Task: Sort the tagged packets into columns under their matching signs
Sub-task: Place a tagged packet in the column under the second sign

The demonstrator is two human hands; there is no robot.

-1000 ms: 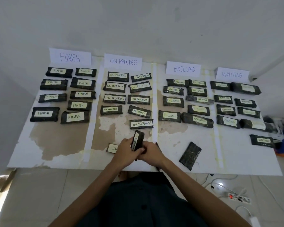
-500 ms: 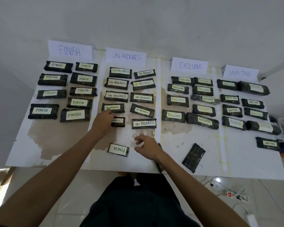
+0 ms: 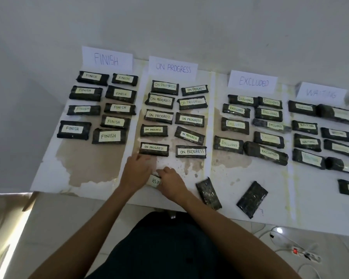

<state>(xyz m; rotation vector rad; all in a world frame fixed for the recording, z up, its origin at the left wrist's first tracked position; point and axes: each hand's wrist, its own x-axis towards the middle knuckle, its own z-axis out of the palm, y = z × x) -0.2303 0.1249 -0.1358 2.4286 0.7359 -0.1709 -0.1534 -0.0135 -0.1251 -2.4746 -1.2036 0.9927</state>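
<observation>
White counter (image 3: 48, 178), four columns almost full. At the near edge our right grip (image 3: 170, 182) curls on a reversed FINISH packet (image 3: 154, 181); left grip (image 3: 136, 172) lies open at its left end. Next we likely turn it and set it far left, under the FINISH sign (image 3: 106, 59).

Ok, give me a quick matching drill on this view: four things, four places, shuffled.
Things:
1. FINISH sign
2. WAITING sign
3. upside-down packet
4. power strip

Places:
A. on the floor
B. leftmost of the signs
C. under the right hand
D. rightmost of the signs

Pairs: 1-B, 2-D, 3-C, 4-A
</observation>
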